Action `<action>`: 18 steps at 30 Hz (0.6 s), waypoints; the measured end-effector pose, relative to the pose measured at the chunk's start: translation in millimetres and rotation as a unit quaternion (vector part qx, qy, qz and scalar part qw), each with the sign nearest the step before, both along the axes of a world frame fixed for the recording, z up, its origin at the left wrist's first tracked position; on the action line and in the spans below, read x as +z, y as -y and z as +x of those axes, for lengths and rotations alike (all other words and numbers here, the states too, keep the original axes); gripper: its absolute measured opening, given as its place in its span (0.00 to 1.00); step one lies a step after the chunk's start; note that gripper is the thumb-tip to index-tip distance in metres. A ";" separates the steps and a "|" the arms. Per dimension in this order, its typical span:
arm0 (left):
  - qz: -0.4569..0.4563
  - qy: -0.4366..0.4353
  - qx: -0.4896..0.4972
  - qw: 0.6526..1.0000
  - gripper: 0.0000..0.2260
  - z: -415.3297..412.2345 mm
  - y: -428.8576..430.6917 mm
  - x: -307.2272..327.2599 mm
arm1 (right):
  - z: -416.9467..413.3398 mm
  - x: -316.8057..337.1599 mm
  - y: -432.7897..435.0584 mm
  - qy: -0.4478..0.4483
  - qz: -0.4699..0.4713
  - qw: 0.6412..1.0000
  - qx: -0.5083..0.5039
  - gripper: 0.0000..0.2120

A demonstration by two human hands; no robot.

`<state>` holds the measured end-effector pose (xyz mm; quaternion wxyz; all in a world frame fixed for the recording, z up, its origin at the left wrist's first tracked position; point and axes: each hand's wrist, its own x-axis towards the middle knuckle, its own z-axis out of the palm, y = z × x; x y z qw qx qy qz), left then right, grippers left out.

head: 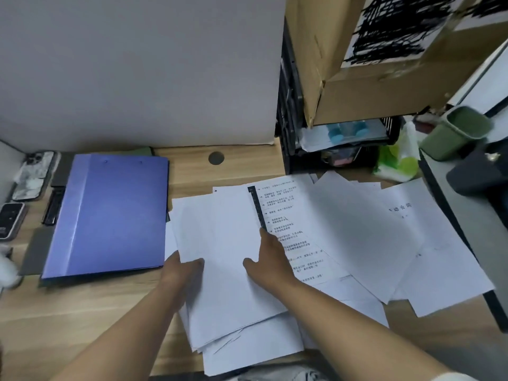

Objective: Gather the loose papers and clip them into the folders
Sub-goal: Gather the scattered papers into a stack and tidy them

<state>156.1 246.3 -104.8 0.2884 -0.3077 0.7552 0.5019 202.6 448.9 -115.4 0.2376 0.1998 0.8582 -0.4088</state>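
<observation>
White papers (220, 229) lie fanned beside the closed folder (110, 215); left hand (178, 268) pinches their edge, right hand (270, 257) presses flat on top, evidently to square them.

folder (110, 213): blue-violet | papers (343, 229): white, black print | desk (82, 320): pale woodgrain | bin (456, 132): green

Even, soft overhead light, faint shadows; wide-angle bowing at edges; mild motion blur, lower-left corner smeared.
</observation>
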 end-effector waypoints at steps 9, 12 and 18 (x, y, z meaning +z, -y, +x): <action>0.199 -0.022 -0.047 0.979 0.16 -7.6 2.1 22.3 | 3.6 0.9 -79.7 -0.097 0.135 0.971 -0.169 0.24; 0.284 0.020 -0.091 0.954 0.17 -18.8 -6.0 27.0 | 8.5 2.6 -134.8 -0.022 0.223 0.959 -0.174 0.29; 0.229 0.007 -0.083 0.970 0.23 -18.8 -55.5 -5.4 | 39.7 -7.2 -184.0 0.138 0.240 0.955 -0.111 0.50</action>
